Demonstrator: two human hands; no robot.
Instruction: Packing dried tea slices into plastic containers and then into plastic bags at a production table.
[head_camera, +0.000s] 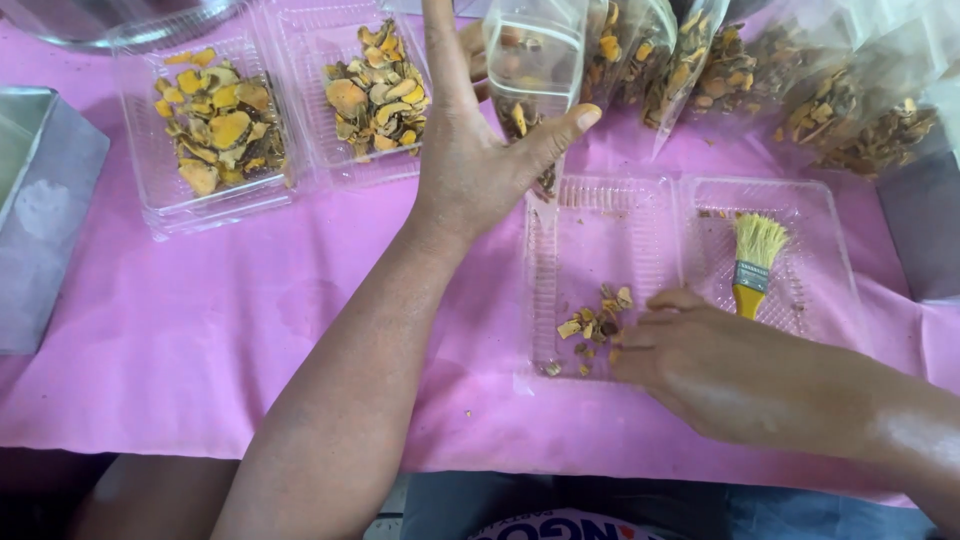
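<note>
On the pink worktop (200, 330), my left hand (470, 160) pinched a clear bag (530, 60); my right hand's (720, 370) grip gathered dried slices (595, 325) that might have spilled past its mouth.

Behind the left hand (470, 160), part of the clear bag (530, 60) is hidden — its top runs off the frame. The right hand (720, 370) covers its own fingertips — and the tray's (560, 240) near corner.

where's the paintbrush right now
In the head view, the yellow-handled paintbrush lies right of centre in the right half of the open clear plastic container, just beyond the right hand, bristles pointing away from the person.
</note>
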